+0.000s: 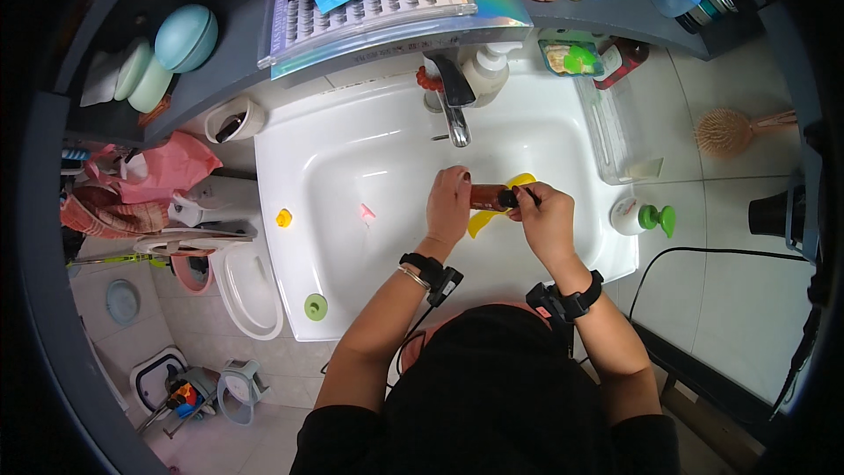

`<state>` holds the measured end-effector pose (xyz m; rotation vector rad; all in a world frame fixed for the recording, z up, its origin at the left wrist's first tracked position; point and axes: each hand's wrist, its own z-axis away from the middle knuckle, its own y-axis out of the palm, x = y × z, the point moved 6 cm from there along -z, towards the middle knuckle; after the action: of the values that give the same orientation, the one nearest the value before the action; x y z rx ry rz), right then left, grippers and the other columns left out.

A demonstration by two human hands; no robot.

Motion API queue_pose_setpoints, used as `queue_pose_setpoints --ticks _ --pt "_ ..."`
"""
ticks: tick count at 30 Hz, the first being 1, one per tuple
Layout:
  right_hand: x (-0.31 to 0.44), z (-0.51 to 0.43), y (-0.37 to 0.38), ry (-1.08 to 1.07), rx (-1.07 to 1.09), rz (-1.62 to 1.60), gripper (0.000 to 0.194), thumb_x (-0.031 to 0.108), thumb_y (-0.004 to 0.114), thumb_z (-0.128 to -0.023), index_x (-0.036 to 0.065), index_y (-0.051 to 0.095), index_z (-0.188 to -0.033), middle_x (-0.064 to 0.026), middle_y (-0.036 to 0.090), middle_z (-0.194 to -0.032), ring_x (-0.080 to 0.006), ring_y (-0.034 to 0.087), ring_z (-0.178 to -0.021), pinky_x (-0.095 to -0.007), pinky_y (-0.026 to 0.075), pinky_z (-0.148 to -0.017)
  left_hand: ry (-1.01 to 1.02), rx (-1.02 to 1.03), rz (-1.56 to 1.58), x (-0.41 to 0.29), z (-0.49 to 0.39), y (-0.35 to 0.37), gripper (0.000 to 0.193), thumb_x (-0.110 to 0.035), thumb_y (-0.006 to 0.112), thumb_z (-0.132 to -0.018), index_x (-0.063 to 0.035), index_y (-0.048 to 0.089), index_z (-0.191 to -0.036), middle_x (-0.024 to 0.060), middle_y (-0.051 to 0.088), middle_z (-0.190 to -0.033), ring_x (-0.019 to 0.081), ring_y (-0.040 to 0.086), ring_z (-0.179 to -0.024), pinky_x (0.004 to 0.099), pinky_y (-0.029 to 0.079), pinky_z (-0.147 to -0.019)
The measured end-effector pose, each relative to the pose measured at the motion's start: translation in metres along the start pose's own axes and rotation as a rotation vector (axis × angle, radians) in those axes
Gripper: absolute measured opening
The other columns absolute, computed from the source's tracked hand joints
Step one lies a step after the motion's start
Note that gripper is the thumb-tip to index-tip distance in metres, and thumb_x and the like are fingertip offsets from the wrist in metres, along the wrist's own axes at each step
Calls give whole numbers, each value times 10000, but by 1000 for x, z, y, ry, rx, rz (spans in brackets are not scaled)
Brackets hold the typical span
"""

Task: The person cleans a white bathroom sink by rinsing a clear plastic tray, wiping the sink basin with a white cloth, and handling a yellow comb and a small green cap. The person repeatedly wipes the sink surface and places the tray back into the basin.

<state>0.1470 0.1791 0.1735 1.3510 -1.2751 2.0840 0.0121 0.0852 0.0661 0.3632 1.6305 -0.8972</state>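
Note:
Over the white washbasin (389, 257) my left hand (448, 204) is around one end of a small reddish-brown bottle (488, 198), which lies sideways in the air. At its other end, the fingers of my right hand (547, 214) grip the black top (508, 198); whether this is a cap or a pump is hard to tell. Partly hidden behind bottle and fingers is a curved yellow object (483, 223). A small pink object (366, 211) lies in the basin, left of my left hand. The chrome faucet (457, 126) points down beyond my hands.
A pump bottle (486, 76) stands behind the faucet, and a green-topped one (630, 216) at the basin's right. On the left rim sit a small yellow figure (283, 218) and a green disc (316, 307). A loaded grey shelf (227, 79) overhangs the far side.

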Motion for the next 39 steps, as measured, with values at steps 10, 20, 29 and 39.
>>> queue_pose_setpoints --ticks 10,20,29,39 --pt "10 7 9 -207 42 103 262 -19 734 -738 -22 582 -951 -191 637 -959 -325 658 -786 -360 542 -679 -555 -9 72 40 -4 5 433 -364 570 -921 67 613 -930 269 633 -858 413 612 -804 435 488 -735" --pt "1 3 -1 -310 -300 162 246 -32 691 -766 -34 628 -1004 -205 675 -925 -369 666 -775 -367 543 -694 -942 -111 778 54 12 19 455 -389 418 -983 21 509 -1158 195 594 -1143 336 622 -964 424 520 -840" --pt "10 25 19 -459 -66 182 246 23 671 -826 -37 610 -1056 -227 663 -988 -379 655 -876 -387 529 -763 -1084 -41 1293 68 5 47 409 -364 286 -1035 -46 512 -1158 129 577 -1163 288 568 -1079 434 442 -988" --pt "40 -69 -191 -235 -721 367 182 79 718 -779 -24 631 -901 -215 647 -765 -377 645 -717 -387 496 -628 -1084 42 1294 113 17 12 326 -258 381 -1012 -4 520 -1162 135 639 -1058 310 634 -986 443 521 -891"
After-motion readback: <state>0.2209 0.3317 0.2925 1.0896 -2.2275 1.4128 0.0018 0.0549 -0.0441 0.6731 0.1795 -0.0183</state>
